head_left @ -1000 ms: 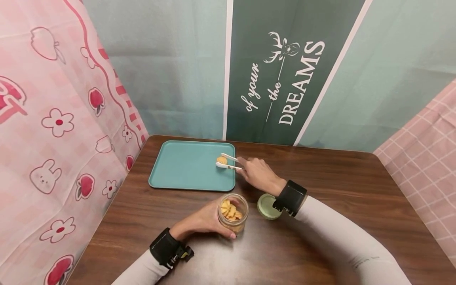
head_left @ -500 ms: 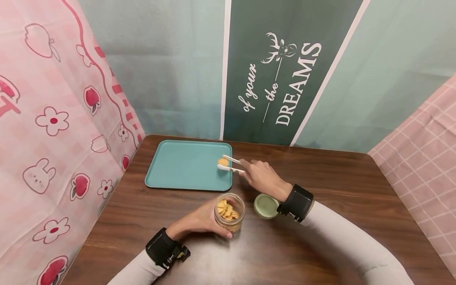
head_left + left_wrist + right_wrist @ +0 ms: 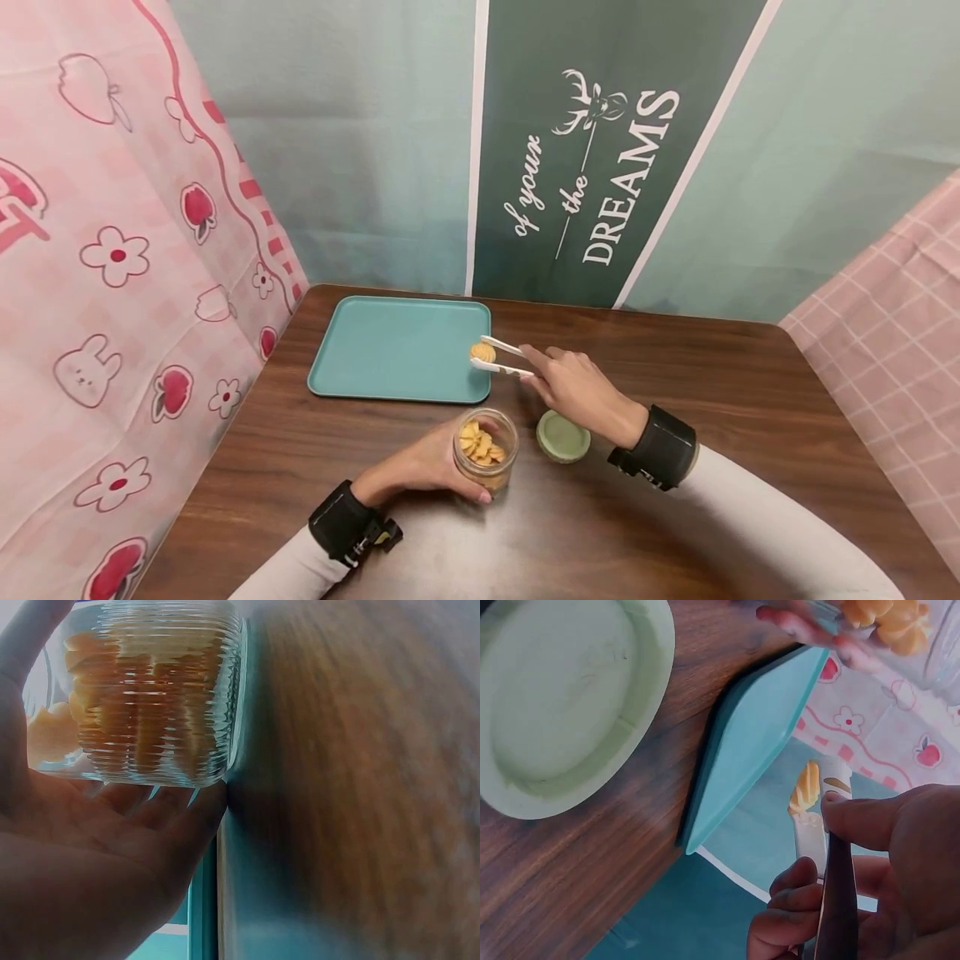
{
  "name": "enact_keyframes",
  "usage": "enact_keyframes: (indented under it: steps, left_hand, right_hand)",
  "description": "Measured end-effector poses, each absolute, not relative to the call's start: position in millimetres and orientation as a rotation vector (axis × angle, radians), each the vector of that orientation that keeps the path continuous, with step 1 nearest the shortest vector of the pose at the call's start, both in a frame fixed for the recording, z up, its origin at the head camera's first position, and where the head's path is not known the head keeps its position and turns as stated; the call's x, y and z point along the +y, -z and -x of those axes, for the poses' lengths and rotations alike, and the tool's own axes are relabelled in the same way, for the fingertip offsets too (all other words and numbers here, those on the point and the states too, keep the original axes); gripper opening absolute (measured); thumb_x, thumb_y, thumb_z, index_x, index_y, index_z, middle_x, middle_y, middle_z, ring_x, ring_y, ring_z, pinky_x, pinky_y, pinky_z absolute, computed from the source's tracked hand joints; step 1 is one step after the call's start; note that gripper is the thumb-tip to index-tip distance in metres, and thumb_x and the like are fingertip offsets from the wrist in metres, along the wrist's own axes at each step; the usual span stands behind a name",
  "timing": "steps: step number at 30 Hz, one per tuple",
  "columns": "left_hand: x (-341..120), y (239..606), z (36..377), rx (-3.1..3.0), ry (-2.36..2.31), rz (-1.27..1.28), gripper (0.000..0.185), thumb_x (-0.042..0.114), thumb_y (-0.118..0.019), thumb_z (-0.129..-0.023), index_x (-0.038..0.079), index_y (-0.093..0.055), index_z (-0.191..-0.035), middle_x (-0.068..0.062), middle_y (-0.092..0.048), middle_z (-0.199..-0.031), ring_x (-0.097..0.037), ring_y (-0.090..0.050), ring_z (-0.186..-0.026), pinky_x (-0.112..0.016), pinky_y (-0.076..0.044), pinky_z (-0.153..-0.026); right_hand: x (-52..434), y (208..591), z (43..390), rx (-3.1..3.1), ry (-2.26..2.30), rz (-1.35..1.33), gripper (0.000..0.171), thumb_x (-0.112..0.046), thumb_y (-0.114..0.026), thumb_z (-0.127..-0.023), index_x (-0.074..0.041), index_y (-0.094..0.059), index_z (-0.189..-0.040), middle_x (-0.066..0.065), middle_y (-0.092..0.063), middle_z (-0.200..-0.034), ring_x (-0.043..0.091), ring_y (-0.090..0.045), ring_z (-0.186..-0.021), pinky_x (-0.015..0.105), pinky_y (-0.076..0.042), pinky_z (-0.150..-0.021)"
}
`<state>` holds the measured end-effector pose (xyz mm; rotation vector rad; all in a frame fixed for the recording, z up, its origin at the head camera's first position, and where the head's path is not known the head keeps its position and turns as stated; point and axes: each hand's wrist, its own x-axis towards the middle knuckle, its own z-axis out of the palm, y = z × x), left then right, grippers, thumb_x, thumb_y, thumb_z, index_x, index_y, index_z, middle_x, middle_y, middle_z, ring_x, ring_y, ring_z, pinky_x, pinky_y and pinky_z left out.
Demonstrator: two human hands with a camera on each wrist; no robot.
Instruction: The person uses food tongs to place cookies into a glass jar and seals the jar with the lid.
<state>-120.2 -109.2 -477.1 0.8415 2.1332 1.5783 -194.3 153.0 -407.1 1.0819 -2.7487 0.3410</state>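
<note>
My left hand [image 3: 420, 465] grips a ribbed glass jar [image 3: 497, 483] from its left side, thumb in front. Yellow ridged cookies [image 3: 480, 443] fill part of it; in the left wrist view they show stacked behind the jar's wall [image 3: 232, 712]. With my right hand [image 3: 581, 390] I hold a pair of tongs [image 3: 512, 371] with white tips. Between the tips sits one swirled cookie [image 3: 482, 353], over the right edge of a teal tray [image 3: 397, 350]. The right wrist view shows my thumb on the dark handle [image 3: 838, 900] and the cookie [image 3: 805, 787] at the far end.
A pale green round lid [image 3: 562, 437] lies on the brown wooden table [image 3: 750, 417], right of the jar and below my right forearm. Patterned cloth [image 3: 112, 333] hangs along the left side, and a green printed curtain [image 3: 600, 167] rises behind the table.
My right hand has drawn back toward the near right, carrying the tongs and the cookie from over the tray to its right edge. The left hand and jar stay in place.
</note>
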Motion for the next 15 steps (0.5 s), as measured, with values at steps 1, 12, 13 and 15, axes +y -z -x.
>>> enact_keyframes:
  steps: [1,12,13,15]
  left_hand:
    - [-110,477,121,2.132,-1.58,-0.849,0.087,0.017,-0.1,-0.071,0.006,-0.053,-0.143,-0.007,-0.064,-0.137,-0.019,-0.06,-0.128,-0.032,-0.043,-0.116]
    - [-109,477,121,2.127,-1.573,-0.836,0.087,0.017,-0.1,-0.071,0.006,-0.053,-0.143,-0.005,-0.063,-0.137,-0.017,-0.059,-0.128,-0.031,-0.044,-0.115]
    - [-109,477,121,2.128,-1.569,-0.835,0.086,0.017,-0.1,-0.071,0.006,-0.053,-0.143,-0.005,-0.063,-0.137,-0.017,-0.059,-0.128,-0.031,-0.044,-0.115]
    - [-110,477,121,2.132,-1.57,-0.843,0.087,0.017,-0.1,-0.07,0.006,-0.053,-0.142,-0.006,-0.063,-0.138,-0.018,-0.059,-0.128,-0.032,-0.044,-0.115]
  right_hand:
    - [154,406,193,-2.748,-0.335,-1.081,0.043,-0.022,-0.075,-0.101,-0.004,-0.063,-0.138,0.001,-0.052,-0.074,0.012,-0.049,-0.056,0.028,-0.042,-0.048]
    - [168,392,170,-2.73,-0.337,-1.094,0.049,-0.023,-0.076,-0.099,-0.003,-0.063,-0.142,0.002,-0.055,-0.076,0.011,-0.05,-0.059,0.026,-0.042,-0.052]
    - [169,390,168,-2.731,-0.345,-1.096,0.05,-0.023,-0.077,-0.099,-0.003,-0.062,-0.142,0.002,-0.055,-0.076,0.01,-0.05,-0.059,0.025,-0.041,-0.052]
    - [171,386,165,-2.73,-0.363,-1.101,0.05,-0.023,-0.077,-0.099,-0.003,-0.062,-0.143,0.001,-0.054,-0.076,0.008,-0.048,-0.059,0.024,-0.04,-0.052]
